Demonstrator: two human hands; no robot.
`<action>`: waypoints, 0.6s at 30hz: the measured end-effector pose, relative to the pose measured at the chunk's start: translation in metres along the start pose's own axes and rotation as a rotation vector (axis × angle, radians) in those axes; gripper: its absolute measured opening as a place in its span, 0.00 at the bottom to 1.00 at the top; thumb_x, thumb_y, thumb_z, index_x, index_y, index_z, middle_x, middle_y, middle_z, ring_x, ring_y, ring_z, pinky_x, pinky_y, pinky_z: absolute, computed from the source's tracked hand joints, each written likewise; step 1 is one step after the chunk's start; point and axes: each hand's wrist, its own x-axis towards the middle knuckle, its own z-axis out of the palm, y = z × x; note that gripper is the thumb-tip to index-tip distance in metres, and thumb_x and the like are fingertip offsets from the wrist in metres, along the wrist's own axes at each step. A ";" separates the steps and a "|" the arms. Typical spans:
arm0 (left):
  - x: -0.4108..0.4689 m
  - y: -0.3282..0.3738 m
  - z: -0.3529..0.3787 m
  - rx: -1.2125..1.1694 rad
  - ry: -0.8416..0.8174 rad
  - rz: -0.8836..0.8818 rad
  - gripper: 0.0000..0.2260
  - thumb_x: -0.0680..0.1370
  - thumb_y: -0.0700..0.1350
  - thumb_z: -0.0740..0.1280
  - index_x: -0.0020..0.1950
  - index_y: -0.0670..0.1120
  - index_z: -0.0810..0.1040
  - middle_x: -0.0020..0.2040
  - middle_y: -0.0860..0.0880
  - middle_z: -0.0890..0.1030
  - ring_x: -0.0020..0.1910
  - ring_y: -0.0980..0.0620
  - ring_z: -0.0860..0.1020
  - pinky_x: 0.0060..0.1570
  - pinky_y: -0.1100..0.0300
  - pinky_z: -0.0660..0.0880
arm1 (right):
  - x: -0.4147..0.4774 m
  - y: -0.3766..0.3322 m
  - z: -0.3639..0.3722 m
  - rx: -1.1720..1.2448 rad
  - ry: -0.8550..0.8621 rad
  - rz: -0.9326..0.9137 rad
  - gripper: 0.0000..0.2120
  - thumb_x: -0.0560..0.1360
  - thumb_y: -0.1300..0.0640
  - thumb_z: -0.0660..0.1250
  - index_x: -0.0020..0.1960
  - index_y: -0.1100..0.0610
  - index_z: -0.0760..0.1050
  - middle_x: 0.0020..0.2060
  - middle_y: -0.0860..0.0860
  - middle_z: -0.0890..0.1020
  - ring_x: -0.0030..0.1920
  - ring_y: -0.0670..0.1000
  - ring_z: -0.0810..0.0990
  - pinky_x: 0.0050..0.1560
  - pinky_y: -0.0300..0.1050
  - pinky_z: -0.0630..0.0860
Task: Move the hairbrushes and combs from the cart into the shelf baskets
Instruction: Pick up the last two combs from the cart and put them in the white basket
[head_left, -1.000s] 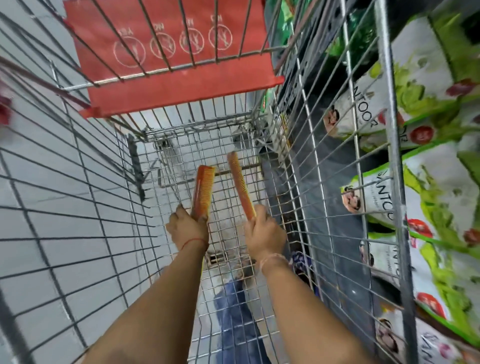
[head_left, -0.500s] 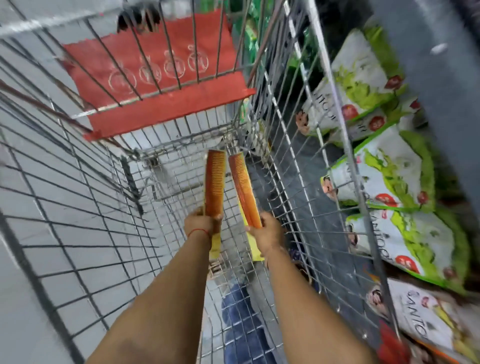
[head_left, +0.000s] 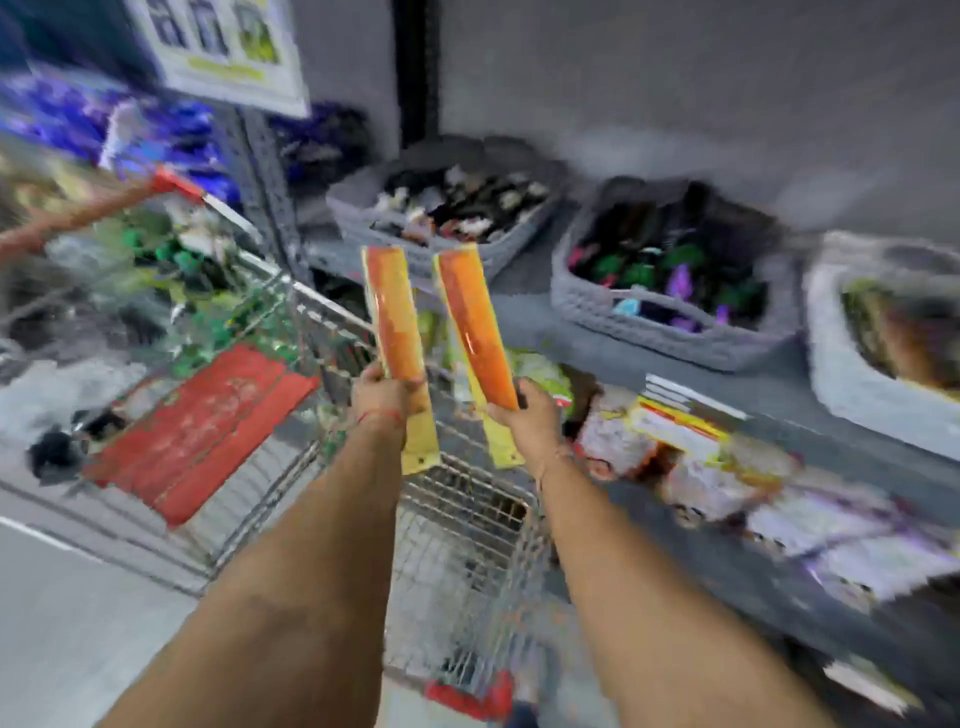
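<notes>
Each hand holds an orange comb on a yellow card, upright above the wire cart (head_left: 467, 519). My left hand (head_left: 382, 397) grips the left comb (head_left: 396, 317) near its lower part. My right hand (head_left: 524, 423) grips the right comb (head_left: 475, 327), which leans slightly left. Both combs stand in front of the grey shelf (head_left: 530, 312). Three baskets sit on the shelf: a grey one (head_left: 452, 254) behind the combs, a grey one (head_left: 665, 332) to the right with colourful items, and a pale one (head_left: 841, 384) at far right. The frame is blurred.
The cart's red child-seat flap (head_left: 202, 431) lies at the left. Packaged goods (head_left: 691, 457) fill the shelf level below the baskets. A dark upright post (head_left: 415, 73) and a sign (head_left: 228, 47) stand above. Grey floor (head_left: 67, 623) lies at lower left.
Both hands have lifted the two combs up out of the cart to shelf height. The view has swung up from the cart's inside to the shelf baskets.
</notes>
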 end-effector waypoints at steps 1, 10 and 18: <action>-0.018 0.020 0.020 0.039 -0.050 0.057 0.07 0.71 0.30 0.69 0.46 0.38 0.76 0.43 0.44 0.75 0.13 0.64 0.70 0.15 0.72 0.68 | -0.009 -0.019 -0.027 -0.001 0.041 -0.041 0.10 0.67 0.69 0.71 0.36 0.59 0.73 0.32 0.52 0.75 0.32 0.44 0.72 0.31 0.33 0.64; -0.168 0.097 0.217 0.278 -0.558 0.273 0.05 0.74 0.34 0.68 0.40 0.40 0.74 0.20 0.51 0.78 0.20 0.64 0.75 0.28 0.73 0.76 | -0.064 -0.065 -0.256 0.043 0.450 -0.149 0.05 0.70 0.66 0.70 0.46 0.60 0.77 0.36 0.51 0.76 0.38 0.48 0.71 0.38 0.39 0.66; -0.224 0.103 0.362 0.720 -0.677 0.318 0.19 0.81 0.40 0.57 0.70 0.34 0.68 0.71 0.37 0.70 0.70 0.42 0.70 0.41 0.64 0.73 | -0.050 -0.037 -0.424 -0.042 0.678 -0.055 0.15 0.71 0.65 0.69 0.57 0.64 0.76 0.48 0.57 0.79 0.51 0.55 0.77 0.54 0.48 0.72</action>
